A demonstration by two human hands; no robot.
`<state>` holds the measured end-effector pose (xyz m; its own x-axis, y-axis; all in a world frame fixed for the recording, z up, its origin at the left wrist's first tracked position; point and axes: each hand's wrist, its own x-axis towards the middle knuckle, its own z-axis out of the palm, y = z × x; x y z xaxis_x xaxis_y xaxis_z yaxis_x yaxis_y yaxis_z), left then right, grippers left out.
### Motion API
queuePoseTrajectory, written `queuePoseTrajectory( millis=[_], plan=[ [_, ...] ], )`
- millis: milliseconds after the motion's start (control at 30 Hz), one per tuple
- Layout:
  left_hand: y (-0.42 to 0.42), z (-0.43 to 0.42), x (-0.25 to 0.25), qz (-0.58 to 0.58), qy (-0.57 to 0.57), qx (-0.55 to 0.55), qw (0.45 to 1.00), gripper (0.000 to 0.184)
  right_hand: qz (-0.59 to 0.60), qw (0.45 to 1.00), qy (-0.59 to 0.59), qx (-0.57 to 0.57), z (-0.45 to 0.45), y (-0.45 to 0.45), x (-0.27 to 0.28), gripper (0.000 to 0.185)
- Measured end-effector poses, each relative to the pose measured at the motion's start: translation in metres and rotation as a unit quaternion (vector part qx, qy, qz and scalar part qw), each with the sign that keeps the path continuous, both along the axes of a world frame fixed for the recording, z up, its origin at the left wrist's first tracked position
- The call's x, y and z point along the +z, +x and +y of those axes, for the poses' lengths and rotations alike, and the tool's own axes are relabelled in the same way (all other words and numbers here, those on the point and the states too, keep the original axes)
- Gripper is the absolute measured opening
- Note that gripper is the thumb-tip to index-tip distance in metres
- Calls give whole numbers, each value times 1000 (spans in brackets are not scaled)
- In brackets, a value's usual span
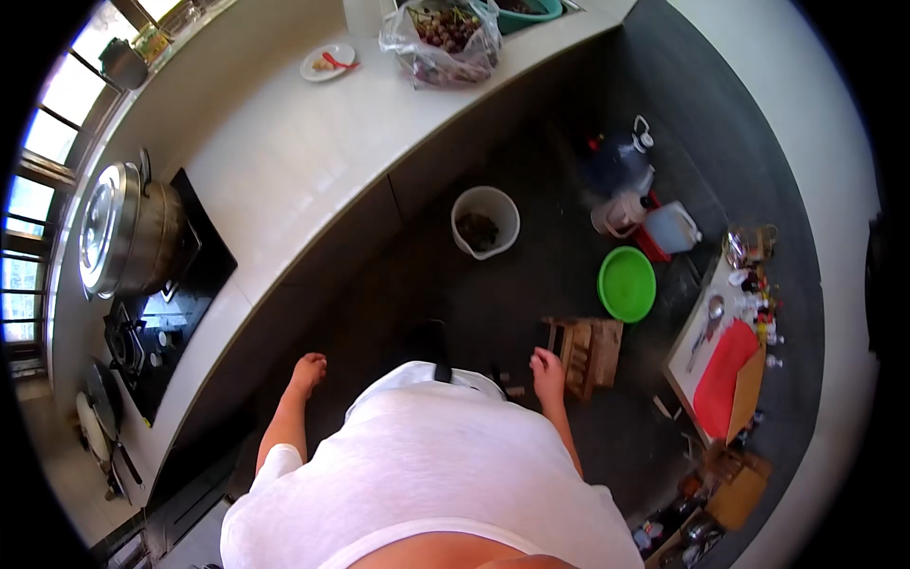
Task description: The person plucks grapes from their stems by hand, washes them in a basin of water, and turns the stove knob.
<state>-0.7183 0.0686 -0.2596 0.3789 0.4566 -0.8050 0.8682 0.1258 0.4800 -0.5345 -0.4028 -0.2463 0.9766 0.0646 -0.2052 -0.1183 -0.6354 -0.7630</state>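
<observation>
My left hand [307, 373] hangs beside my body, below the counter's edge, holding nothing I can see. Its fingers are loosely curled and slightly apart. On the other side my right hand [547, 374] hangs with fingers loosely bent and apart, also with nothing visible in it. Nearest to it is a small wooden stool [589, 355], just to its right; a gap shows between them. Ahead on the dark floor stands a white bucket [485, 223] with dark scraps at its bottom. A bright green basin [627, 284] lies beyond the stool.
A steel pot [133, 228] sits on the black gas stove [190, 284] at left. The pale counter [275, 161] bears a small plate [329, 64] and a plastic bag of grapes [445, 47]. Jugs [621, 213] and a low table [684, 358] with a red cloth stand right.
</observation>
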Motion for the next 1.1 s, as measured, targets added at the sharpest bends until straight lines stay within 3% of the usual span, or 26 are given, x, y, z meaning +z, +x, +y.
queuePoseTrajectory(
  millis=[67,167,233,333,400,467,533,667,867,1033,1100],
  plan=[
    [56,10,0,-53,43,-45,997,24,69,996,33,-55,-15,10,-7,25],
    [169,-3,6,-162,74,-131,975,23,67,996,-6,-55,-39,31,6,25],
    [250,-23,-5,-265,100,-218,934,22,129,969,95,-187,-54,55,12,25],
    [372,-69,84,-349,181,-346,852,25,86,972,52,-212,-65,95,43,25],
    [439,-80,110,-439,255,-371,778,24,94,955,86,-269,-85,116,37,25],
    [502,-80,131,-478,314,-336,749,27,88,961,28,-260,-110,141,40,25],
    [565,-69,144,-511,446,-279,680,32,86,962,3,-259,-138,169,30,24],
    [652,-51,146,-375,594,-229,674,41,118,954,35,-273,-187,256,26,23],
    [687,-77,128,-116,625,-198,746,43,69,988,-2,-139,-225,471,53,23],
    [689,-106,130,-178,694,-117,687,24,25,997,-13,71,-149,660,100,25],
    [689,-118,129,-206,664,-114,710,24,20,990,54,129,-95,716,115,26]
  ],
)
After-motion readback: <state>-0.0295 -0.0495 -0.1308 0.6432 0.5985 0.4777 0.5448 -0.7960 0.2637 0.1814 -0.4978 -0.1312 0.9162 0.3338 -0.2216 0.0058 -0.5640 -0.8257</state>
